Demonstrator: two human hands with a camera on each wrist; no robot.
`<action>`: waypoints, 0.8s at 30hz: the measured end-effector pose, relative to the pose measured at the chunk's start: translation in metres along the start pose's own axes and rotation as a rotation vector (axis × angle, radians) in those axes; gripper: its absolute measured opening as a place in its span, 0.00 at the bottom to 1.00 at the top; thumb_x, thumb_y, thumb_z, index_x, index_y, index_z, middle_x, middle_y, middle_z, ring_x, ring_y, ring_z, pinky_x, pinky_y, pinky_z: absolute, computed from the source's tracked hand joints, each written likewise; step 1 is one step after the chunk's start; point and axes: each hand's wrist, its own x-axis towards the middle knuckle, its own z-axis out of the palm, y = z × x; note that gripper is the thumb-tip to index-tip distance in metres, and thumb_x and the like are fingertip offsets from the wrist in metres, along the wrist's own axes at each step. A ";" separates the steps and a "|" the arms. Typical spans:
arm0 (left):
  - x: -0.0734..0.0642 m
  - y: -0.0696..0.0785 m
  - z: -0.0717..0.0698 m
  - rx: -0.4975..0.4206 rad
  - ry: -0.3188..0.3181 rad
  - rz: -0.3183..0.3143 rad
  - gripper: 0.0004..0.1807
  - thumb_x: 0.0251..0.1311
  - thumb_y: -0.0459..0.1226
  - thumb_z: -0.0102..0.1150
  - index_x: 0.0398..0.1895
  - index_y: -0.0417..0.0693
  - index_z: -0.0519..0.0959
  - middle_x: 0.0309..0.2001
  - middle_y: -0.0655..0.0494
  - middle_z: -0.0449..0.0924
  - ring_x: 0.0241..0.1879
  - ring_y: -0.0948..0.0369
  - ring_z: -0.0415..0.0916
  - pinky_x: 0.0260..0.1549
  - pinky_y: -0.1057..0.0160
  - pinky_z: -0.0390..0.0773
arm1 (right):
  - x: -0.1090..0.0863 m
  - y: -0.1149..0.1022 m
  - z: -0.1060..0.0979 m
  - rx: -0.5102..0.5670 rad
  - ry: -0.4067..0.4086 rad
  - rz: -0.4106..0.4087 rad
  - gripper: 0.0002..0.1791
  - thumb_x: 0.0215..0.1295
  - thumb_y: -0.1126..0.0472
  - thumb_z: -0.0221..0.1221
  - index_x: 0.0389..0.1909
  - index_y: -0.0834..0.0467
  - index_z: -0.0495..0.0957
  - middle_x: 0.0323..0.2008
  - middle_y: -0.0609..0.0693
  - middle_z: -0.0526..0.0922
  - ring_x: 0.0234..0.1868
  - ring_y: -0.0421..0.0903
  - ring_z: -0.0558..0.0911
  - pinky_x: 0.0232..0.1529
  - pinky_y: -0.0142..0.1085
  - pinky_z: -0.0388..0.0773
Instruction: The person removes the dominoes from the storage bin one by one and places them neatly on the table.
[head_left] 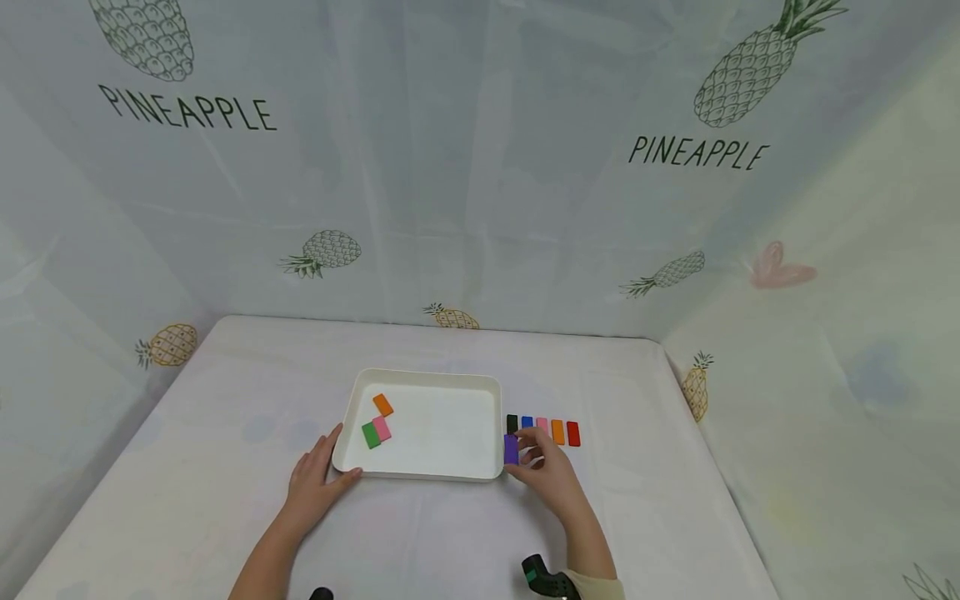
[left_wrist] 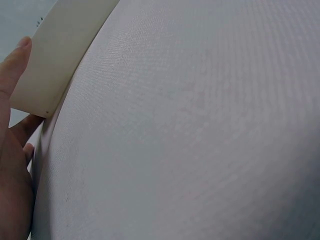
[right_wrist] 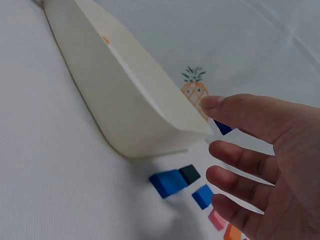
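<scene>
Pinching a purple block (head_left: 511,450) between thumb and fingertip, the right hand (head_left: 551,475) is just beside the right end of a white tray (head_left: 450,425). Its grip is closed down to the block's size; I cannot tell whether block and tray touch. The other fingers are partly bent and apart. The right wrist view also shows a blue block (right_wrist: 167,183) on the bench (head_left: 637,500), touching a black block (head_left: 512,422). From the black one a row runs rightward: another blue (head_left: 527,422), a pink (head_left: 542,423), an orange (head_left: 558,432) and a red (head_left: 573,433), the hand covering part of it.

At the tray's left end, the left hand (head_left: 313,483) has its grip spread wide, fingers along the side and thumb at the near corner. Inside, toward that end, lie an orange block (head_left: 383,405), a pink block (head_left: 382,428) and a green block (head_left: 371,435), the last two touching. A black device (head_left: 551,579) sits by the right sleeve (head_left: 596,586). Beyond the bench hangs a pineapple-printed cloth (head_left: 450,167).
</scene>
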 end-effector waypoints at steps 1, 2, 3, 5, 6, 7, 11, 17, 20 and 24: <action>0.000 0.000 0.000 0.002 0.003 0.004 0.49 0.57 0.51 0.65 0.75 0.42 0.53 0.72 0.32 0.52 0.72 0.36 0.41 0.66 0.34 0.39 | -0.001 0.003 -0.001 0.004 0.006 0.011 0.28 0.53 0.61 0.72 0.55 0.56 0.75 0.42 0.48 0.78 0.39 0.47 0.75 0.40 0.35 0.78; 0.000 0.000 0.001 0.004 0.004 0.007 0.49 0.57 0.51 0.65 0.75 0.42 0.53 0.72 0.32 0.53 0.72 0.36 0.41 0.66 0.33 0.39 | -0.001 0.006 -0.002 0.008 0.013 0.023 0.28 0.53 0.61 0.73 0.55 0.56 0.75 0.42 0.49 0.78 0.38 0.47 0.75 0.39 0.35 0.79; 0.000 0.000 0.001 0.003 0.005 0.007 0.48 0.57 0.51 0.65 0.75 0.42 0.53 0.72 0.32 0.53 0.72 0.36 0.41 0.66 0.33 0.39 | -0.002 0.009 -0.002 0.011 0.019 0.034 0.28 0.53 0.60 0.73 0.55 0.56 0.75 0.41 0.48 0.78 0.38 0.46 0.75 0.39 0.35 0.79; 0.000 0.000 0.001 0.002 0.006 0.008 0.49 0.57 0.52 0.65 0.75 0.43 0.53 0.72 0.32 0.53 0.72 0.36 0.41 0.66 0.33 0.39 | -0.003 0.014 -0.004 0.016 0.030 0.053 0.28 0.53 0.60 0.73 0.55 0.55 0.75 0.40 0.48 0.78 0.37 0.46 0.75 0.39 0.36 0.78; 0.000 0.000 0.001 -0.002 0.005 0.005 0.49 0.57 0.52 0.65 0.75 0.43 0.53 0.72 0.32 0.52 0.72 0.36 0.41 0.66 0.33 0.39 | -0.003 0.016 -0.004 0.015 0.034 0.054 0.28 0.53 0.61 0.72 0.55 0.56 0.75 0.39 0.49 0.78 0.37 0.46 0.75 0.39 0.36 0.78; 0.000 0.000 0.001 -0.006 0.003 0.003 0.49 0.57 0.52 0.65 0.75 0.43 0.53 0.72 0.32 0.52 0.72 0.36 0.41 0.66 0.33 0.38 | -0.003 0.018 -0.004 0.015 0.041 0.063 0.28 0.53 0.61 0.73 0.55 0.56 0.75 0.38 0.49 0.77 0.36 0.46 0.75 0.38 0.35 0.77; 0.000 0.001 0.001 -0.015 -0.009 -0.005 0.49 0.57 0.52 0.65 0.75 0.43 0.52 0.72 0.33 0.51 0.72 0.37 0.40 0.67 0.34 0.38 | -0.004 0.028 -0.005 0.026 0.065 0.095 0.27 0.51 0.63 0.73 0.54 0.57 0.76 0.32 0.49 0.74 0.34 0.46 0.73 0.33 0.32 0.75; 0.001 0.001 0.001 -0.008 -0.024 -0.018 0.49 0.57 0.53 0.65 0.75 0.44 0.52 0.73 0.34 0.51 0.72 0.37 0.40 0.67 0.34 0.38 | -0.001 0.042 -0.004 0.055 0.077 0.152 0.28 0.50 0.64 0.73 0.54 0.58 0.77 0.30 0.50 0.73 0.33 0.46 0.71 0.28 0.29 0.71; 0.001 0.001 0.000 -0.007 -0.031 -0.029 0.50 0.57 0.53 0.65 0.75 0.44 0.51 0.73 0.34 0.51 0.72 0.37 0.39 0.67 0.34 0.37 | 0.000 0.047 -0.003 0.064 0.077 0.171 0.28 0.50 0.63 0.74 0.53 0.58 0.77 0.29 0.50 0.73 0.32 0.46 0.71 0.28 0.29 0.70; 0.001 0.000 0.000 -0.009 -0.024 -0.028 0.49 0.57 0.53 0.65 0.76 0.44 0.51 0.73 0.34 0.51 0.72 0.37 0.39 0.67 0.34 0.37 | 0.004 0.052 -0.002 0.066 0.074 0.170 0.27 0.50 0.63 0.74 0.52 0.59 0.78 0.29 0.49 0.72 0.32 0.46 0.70 0.27 0.30 0.69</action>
